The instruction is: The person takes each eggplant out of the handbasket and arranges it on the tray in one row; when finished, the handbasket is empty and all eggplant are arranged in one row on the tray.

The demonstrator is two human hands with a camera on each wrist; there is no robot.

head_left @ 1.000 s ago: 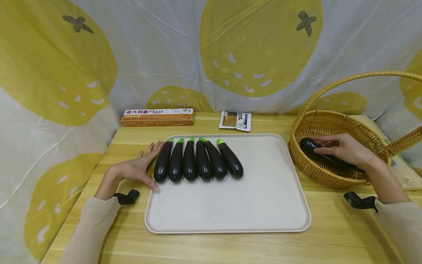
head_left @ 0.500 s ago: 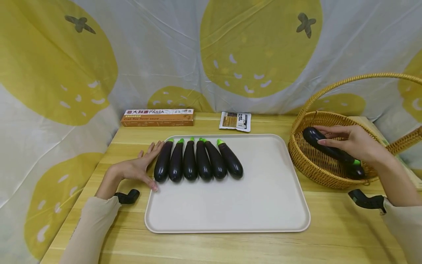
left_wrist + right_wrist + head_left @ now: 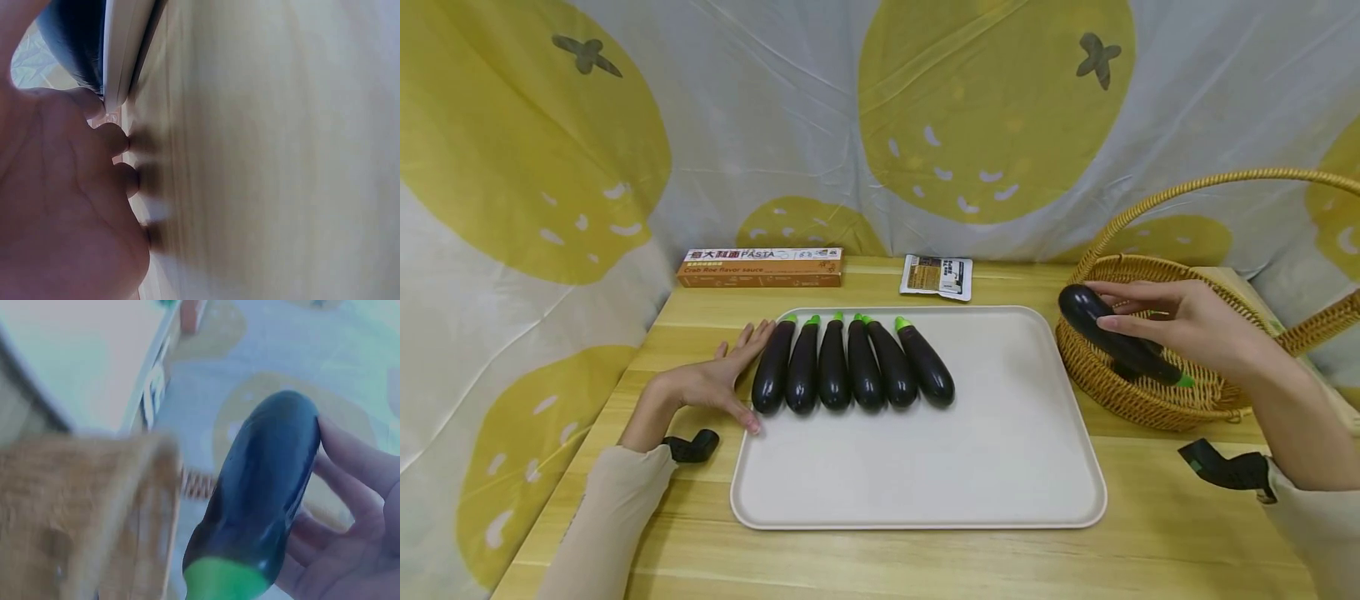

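In the head view my right hand [image 3: 1198,325] pinches a dark purple eggplant [image 3: 1105,329] between thumb and fingers, over the wicker basket [image 3: 1120,400]. Its green stem end points down and right. The right wrist view has the same eggplant [image 3: 262,475] in the fingers, stem toward the camera. Beneath it in the basket, dark and green bits of another eggplant [image 3: 1123,372] show, mostly hidden. My left hand [image 3: 711,383] rests spread at the left rim of the white tray [image 3: 925,475], by the leftmost eggplant [image 3: 772,367]. Several eggplants lie side by side along the tray's back left.
A pasta box [image 3: 760,268] and a small sauce packet [image 3: 936,277] lie behind the tray. The basket's tall arched handle [image 3: 1225,177] rises over the right side. Patterned cloth [image 3: 760,125] hangs behind the wooden table [image 3: 865,567].
My right hand has lifted the eggplant from inside the basket, raising it and shifting it slightly left over the near left rim. The left hand and the tray's eggplants stay in place.
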